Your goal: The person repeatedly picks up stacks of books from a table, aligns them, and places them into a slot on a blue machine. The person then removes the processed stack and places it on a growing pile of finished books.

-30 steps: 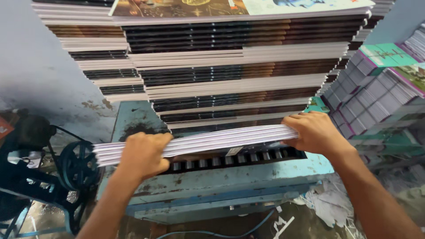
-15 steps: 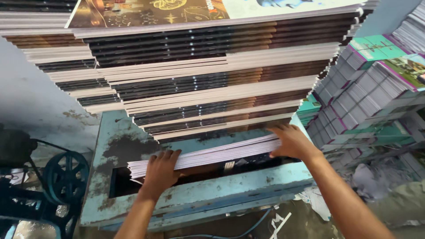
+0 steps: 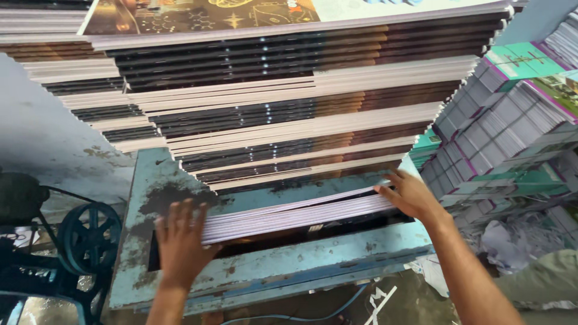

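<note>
Your left hand (image 3: 179, 244) is nearest you, at about seven o'clock in the view, lying flat with the fingers spread and pressed against the left end of a thin bundle of printed sheets (image 3: 295, 212). It pinches nothing; the palm and fingertips simply push on the paper's edge. Your right hand (image 3: 410, 194) sits at about three o'clock, fingers extended and laid against the bundle's right end, likewise open and not curled round anything.

The bundle lies between your two hands, touching both, its long white edge facing you. It rests in the slot of the worn blue-green metal frame (image 3: 265, 268), tilted so that the right end stands higher than the left. By the look of it, you are seating or squaring the bundle in that slot: it is partly in, with its near edge still proud of the opening.

The next move would call for even pressure from both palms, so that the sheets go in together and do not fan, and for the left end to be brought level with the right. Keep your fingertips off the frame's lip as the paper goes home.

Beyond the slot, at twelve o'clock, rises the tall stack of printed sheets (image 3: 289, 102), dark and pale layers alternating. At two o'clock stand piles of bound booklets (image 3: 512, 114); at eight o'clock, a dark spoked wheel (image 3: 90, 238).
</note>
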